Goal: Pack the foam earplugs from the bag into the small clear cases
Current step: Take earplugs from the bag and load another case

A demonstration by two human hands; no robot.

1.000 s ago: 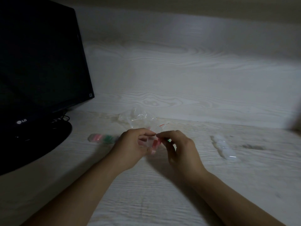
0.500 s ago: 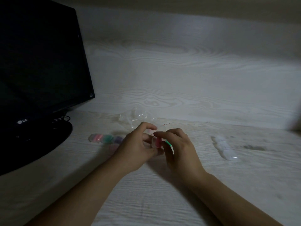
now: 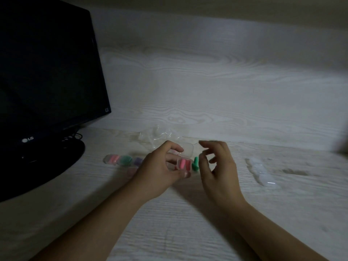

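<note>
- Far left, a black flat-screen monitor [image 3: 47, 72] stands on its round base on the pale wood-grain tabletop [image 3: 188, 223]; it plays no part in the packing.
- Just right of the base, a row of small clear plastic cases already filled [image 3: 122, 160] lies on the tabletop: pink, green and purple foam show through the walls, with one more pinkish case just in front. I judge these finished (the exact count is hard to read in the dim light).
- The left hand [image 3: 160, 170] grips the small clear hinged case now being filled [image 3: 183, 164], fingers curled round it and its lid standing open; two pink foam earplugs [image 3: 184, 163] sit inside. This case looks loaded but not yet closed.
- Behind the hands, the crumpled clear plastic bag [image 3: 160, 135] lies on the tabletop; whether any earplugs are left inside cannot be told.
- A green foam earplug [image 3: 195, 163] shows between the two hands, just beside the open case; whether it lies on the tabletop or is touched by a finger cannot be told.
- The right hand [image 3: 216, 162] hovers with loosely bent, spread fingers, holding nothing.
- Well to the right, a cluster of empty clear plastic cases [image 3: 260, 171] waits on the tabletop, so the job is judged partway through.
</note>
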